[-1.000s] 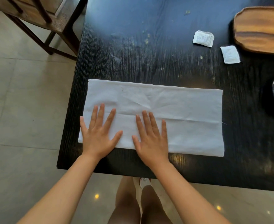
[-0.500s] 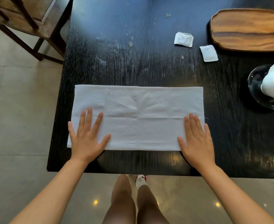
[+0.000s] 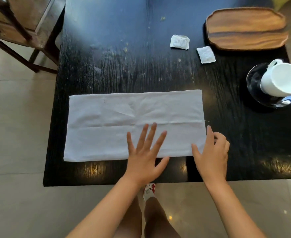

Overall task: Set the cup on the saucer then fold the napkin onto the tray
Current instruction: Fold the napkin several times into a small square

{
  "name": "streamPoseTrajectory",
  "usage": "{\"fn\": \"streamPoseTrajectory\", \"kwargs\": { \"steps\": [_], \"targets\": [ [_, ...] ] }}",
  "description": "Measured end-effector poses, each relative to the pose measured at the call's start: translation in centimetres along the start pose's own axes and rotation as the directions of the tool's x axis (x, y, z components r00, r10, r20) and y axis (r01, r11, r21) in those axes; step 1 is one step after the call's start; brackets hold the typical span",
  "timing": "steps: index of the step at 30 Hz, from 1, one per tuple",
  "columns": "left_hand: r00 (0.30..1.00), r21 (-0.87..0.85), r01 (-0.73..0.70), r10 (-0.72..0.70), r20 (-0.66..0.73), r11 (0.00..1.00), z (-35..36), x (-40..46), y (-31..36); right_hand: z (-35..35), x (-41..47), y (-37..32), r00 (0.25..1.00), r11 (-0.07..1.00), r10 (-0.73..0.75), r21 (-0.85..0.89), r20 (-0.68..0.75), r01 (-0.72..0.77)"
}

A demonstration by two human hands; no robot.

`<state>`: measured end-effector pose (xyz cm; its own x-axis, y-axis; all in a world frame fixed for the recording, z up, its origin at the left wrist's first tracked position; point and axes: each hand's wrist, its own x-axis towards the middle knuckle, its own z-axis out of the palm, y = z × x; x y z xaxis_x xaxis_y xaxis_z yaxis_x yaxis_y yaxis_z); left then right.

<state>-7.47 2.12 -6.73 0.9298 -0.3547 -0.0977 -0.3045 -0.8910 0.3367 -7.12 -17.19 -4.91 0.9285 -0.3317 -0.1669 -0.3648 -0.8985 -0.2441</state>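
Observation:
A white napkin (image 3: 117, 124), folded into a long rectangle, lies flat near the front edge of the black table (image 3: 124, 62). My left hand (image 3: 145, 153) lies flat with spread fingers on the napkin's near right half. My right hand (image 3: 211, 155) is at the napkin's right end, thumb on the cloth and fingers curled at its edge. The white cup (image 3: 280, 81) stands on a dark glass saucer (image 3: 254, 85) at the right. The wooden tray (image 3: 245, 28) sits at the back right, bare.
Two small white packets (image 3: 179, 41) (image 3: 206, 54) lie left of the tray. A wooden chair (image 3: 21, 26) stands off the table's back left corner. Crumbs speckle the table's middle. My legs and a shoe (image 3: 149, 190) show below the front edge.
My left hand slid right from the napkin's left end to its middle right. My right hand shifted to the right edge and curled its fingers there. The view moved right.

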Motion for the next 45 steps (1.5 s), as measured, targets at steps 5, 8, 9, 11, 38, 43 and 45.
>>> {"fn": "streamPoseTrajectory", "kwargs": {
  "steps": [5,8,9,11,38,43,45],
  "targets": [
    [0.995,0.003,-0.004,0.004,0.099,1.000,2.8,2.0,4.3,-0.9,0.0,0.6,0.984,0.974,0.161,0.146,0.077,-0.171],
    [0.990,0.065,0.022,-0.030,0.139,0.998,3.6,2.2,4.3,-1.2,0.2,0.5,0.969,0.935,0.225,0.254,0.105,-0.245],
    [0.987,0.069,0.020,-0.030,0.155,0.997,3.6,2.1,4.3,-1.4,0.3,0.5,0.962,0.914,0.248,0.302,0.117,-0.272],
    [0.983,0.059,0.019,-0.029,0.183,0.998,3.6,2.2,4.3,-1.6,0.4,0.5,0.943,0.843,0.292,0.424,0.158,-0.332],
    [0.889,-0.681,0.442,-0.386,0.246,0.584,-8.9,12.0,-2.5,-2.4,-0.4,-12.2,0.989,0.697,-0.019,0.711,0.149,-0.094],
    [0.872,-0.763,0.453,-0.410,0.269,0.462,-11.2,9.5,-8.2,-1.4,-1.9,-17.2,0.978,0.737,-0.134,0.676,0.158,-0.008],
    [0.858,-0.776,0.469,-0.424,0.289,0.421,-11.7,8.4,-10.7,-0.6,-2.8,-19.3,0.967,0.759,-0.207,0.648,0.147,0.064]
  ]
}}
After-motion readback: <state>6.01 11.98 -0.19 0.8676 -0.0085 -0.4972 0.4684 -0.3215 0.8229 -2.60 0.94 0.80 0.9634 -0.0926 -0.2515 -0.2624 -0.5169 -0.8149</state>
